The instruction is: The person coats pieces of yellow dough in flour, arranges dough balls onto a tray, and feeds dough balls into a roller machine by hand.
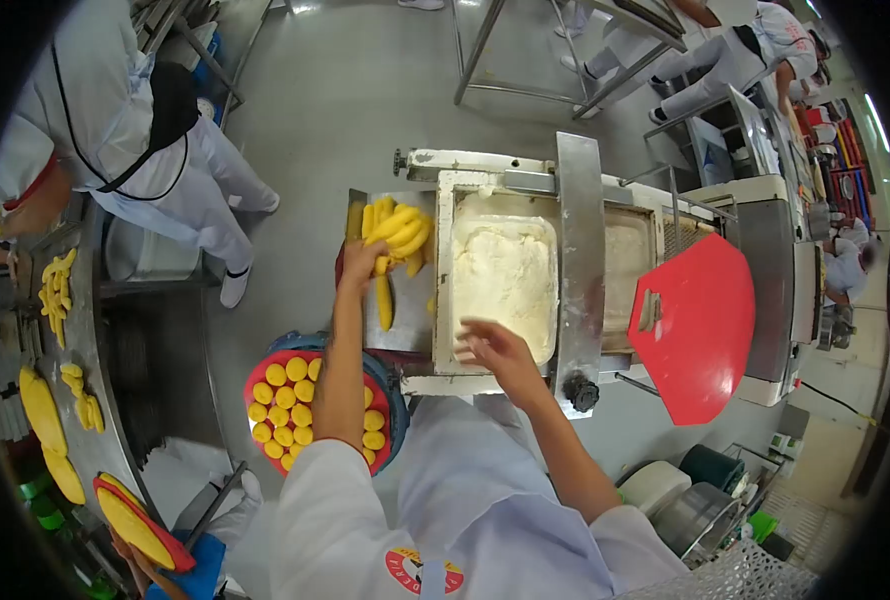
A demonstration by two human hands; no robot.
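My left hand (361, 262) is closed on the lower end of a bunch of yellow dough strips (397, 230). The bunch rests over the metal tray (403, 334) at the machine's left side, where a loose dough strip (384, 302) also lies. Above the near edge of a white tub of pale, flour-like powder (505, 275) is my right hand (492, 352), its fingers slightly bent and apart, with nothing in them. Some fingertips are blurred.
A metal crossbar (579, 260) spans the machine beside a red panel (695, 330). Round yellow dough pieces (283, 398) fill a red-lined tub at lower left. A co-worker (165, 130) stands by the left table (100, 350), which carries more yellow dough (43, 410).
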